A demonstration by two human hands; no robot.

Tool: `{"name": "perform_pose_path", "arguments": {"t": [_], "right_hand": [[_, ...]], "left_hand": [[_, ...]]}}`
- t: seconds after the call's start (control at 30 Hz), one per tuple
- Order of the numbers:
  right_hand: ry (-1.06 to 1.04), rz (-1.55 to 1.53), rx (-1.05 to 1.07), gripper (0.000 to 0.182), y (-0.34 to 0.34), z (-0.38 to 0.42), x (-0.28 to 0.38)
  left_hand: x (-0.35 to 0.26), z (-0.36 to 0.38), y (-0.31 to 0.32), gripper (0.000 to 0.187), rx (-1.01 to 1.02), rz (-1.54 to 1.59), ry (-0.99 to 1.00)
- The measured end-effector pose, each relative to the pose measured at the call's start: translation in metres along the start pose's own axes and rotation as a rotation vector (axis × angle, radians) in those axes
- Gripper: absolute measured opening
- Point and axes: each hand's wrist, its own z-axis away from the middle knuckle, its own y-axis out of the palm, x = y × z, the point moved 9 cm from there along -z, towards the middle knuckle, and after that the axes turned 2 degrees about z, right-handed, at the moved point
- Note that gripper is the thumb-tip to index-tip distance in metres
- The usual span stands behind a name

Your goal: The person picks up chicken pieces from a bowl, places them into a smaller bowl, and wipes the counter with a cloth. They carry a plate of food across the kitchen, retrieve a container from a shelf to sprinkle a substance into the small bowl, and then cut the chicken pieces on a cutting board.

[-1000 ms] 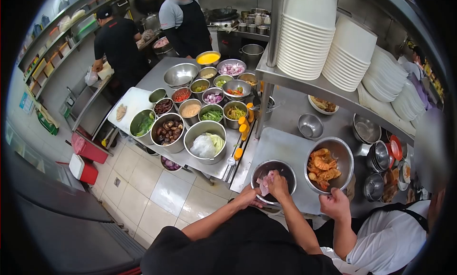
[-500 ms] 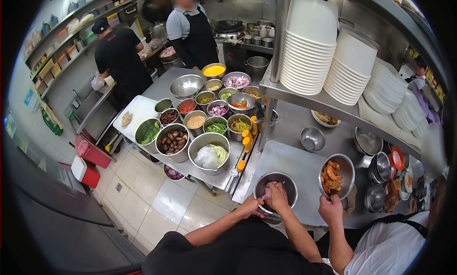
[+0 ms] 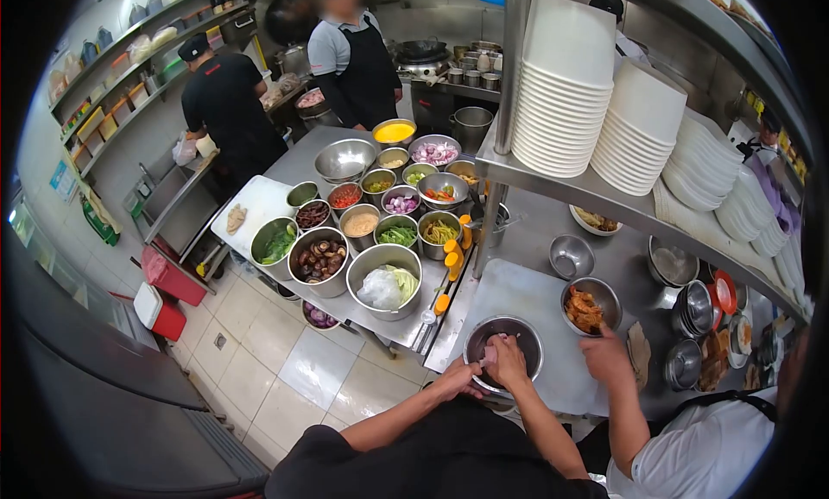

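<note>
— Where were the cook's hands when you looked over?

— Both at the steel mixing bowl (image 3: 504, 350), which sat at the near edge of the grey board (image 3: 518, 296) on the counter. The left hand (image 3: 459, 378) was clamped on the bowl's near rim. The right hand (image 3: 508, 362) was down inside, its fingers closed around a pale pink piece of raw meat (image 3: 490, 354).

— And the person beside them?

— A co-worker's hand (image 3: 607, 354), white sleeve, rested at the rim of a smaller bowl of orange fried pieces (image 3: 587, 307), just right of the mixing bowl. I couldn't tell how those fingers were set.

— What else stood about?

— Tubs of mushrooms (image 3: 319, 261), cabbage (image 3: 385, 283) and greens (image 3: 277, 243) on the prep table to the left, and stacked white bowls (image 3: 563, 76) on the shelf above.
</note>
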Motion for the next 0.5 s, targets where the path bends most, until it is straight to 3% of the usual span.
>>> {"name": "perform_pose_path", "arguments": {"t": [0.5], "right_hand": [[-0.005,-0.017,-0.008,0.046,0.0042,0.0002,-0.0053]], "left_hand": [[-0.0055,0.0032,0.0047,0.043,0.020,-0.028,0.024]]}}
